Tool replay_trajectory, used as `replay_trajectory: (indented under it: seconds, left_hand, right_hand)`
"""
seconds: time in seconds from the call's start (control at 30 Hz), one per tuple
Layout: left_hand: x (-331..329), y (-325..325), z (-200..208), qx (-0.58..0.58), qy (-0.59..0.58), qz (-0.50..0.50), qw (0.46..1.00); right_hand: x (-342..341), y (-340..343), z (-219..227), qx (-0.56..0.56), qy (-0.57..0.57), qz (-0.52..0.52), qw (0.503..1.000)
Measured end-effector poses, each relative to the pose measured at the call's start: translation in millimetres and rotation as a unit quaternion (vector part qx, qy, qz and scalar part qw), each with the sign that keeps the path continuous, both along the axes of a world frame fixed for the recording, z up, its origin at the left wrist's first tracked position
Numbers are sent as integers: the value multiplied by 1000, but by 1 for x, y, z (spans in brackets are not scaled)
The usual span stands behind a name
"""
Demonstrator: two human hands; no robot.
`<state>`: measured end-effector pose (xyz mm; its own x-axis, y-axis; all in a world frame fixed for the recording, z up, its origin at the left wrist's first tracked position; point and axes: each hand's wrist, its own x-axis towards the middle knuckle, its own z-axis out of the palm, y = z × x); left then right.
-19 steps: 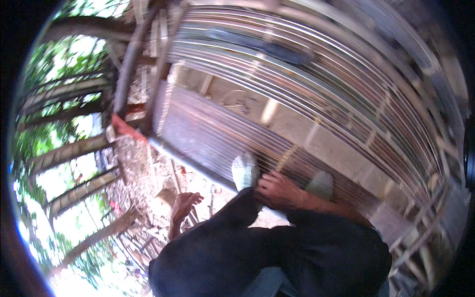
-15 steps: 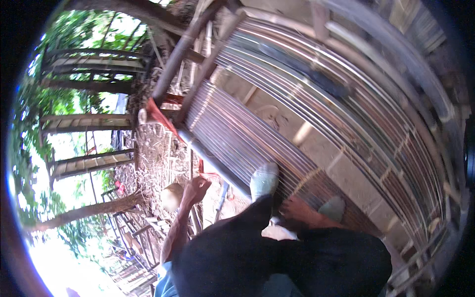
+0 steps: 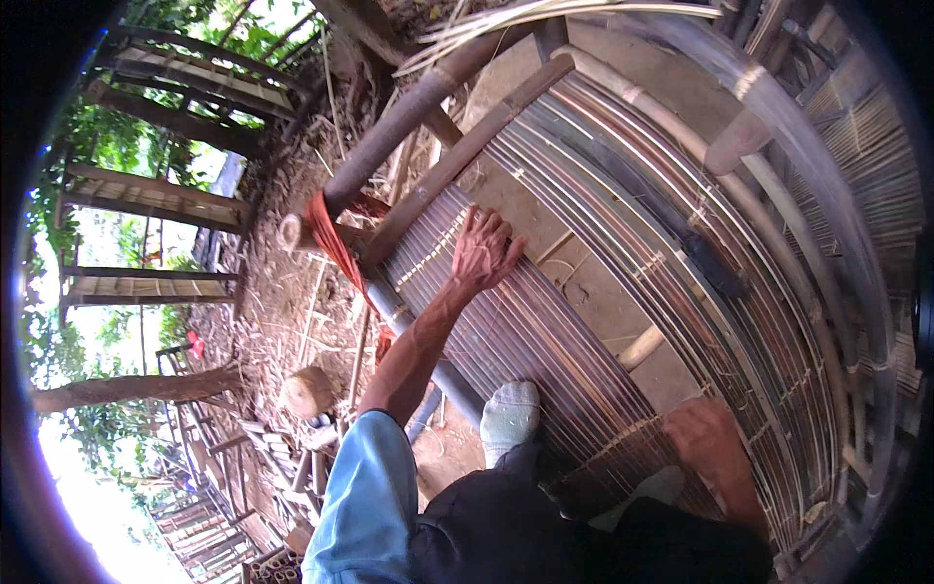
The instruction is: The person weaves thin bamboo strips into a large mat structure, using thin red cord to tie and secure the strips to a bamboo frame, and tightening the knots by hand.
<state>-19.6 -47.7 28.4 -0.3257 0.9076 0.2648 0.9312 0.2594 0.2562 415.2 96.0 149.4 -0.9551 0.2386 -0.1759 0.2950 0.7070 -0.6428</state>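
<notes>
My left hand lies on the far part of a panel of narrow dark bamboo slats, its fingers spread and slightly bent over them. Pale ties cross the slats close to that hand. At the panel's right edge is my right hand, lowered and blurred; its fingertips are hidden, so whether it grips a slat I cannot tell. Between my hands, one foot in a pale sock rests on the slats. A second sock shows partly beneath my dark trousers.
Red cloth is tied round the bamboo frame at the far left corner. A second slatted section lies to the right, with a long dark blade-like tool on it. A cut log stands on the littered ground at left.
My left hand has moved from beside the frame's left edge forward onto the slats, and its fingers have spread. My right hand has shifted from near my feet to the panel's right edge.
</notes>
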Motion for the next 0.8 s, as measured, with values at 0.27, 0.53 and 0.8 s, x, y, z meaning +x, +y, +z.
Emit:
replay_trajectory:
  seconds: [0.27,0.53,0.8]
  left_hand:
    - [-25,-8,-8,-65,-89,-30,993]
    - [20,-40,1,74,-112,75,988]
    - [59,-68,25,-1,-426,215,879]
  right_hand:
    - [-88,68,61,79,-151,130,977]
    - [-238,-4,-84,-120,-99,-150,976]
    - [-239,-55,-129,-209,-48,-280,936]
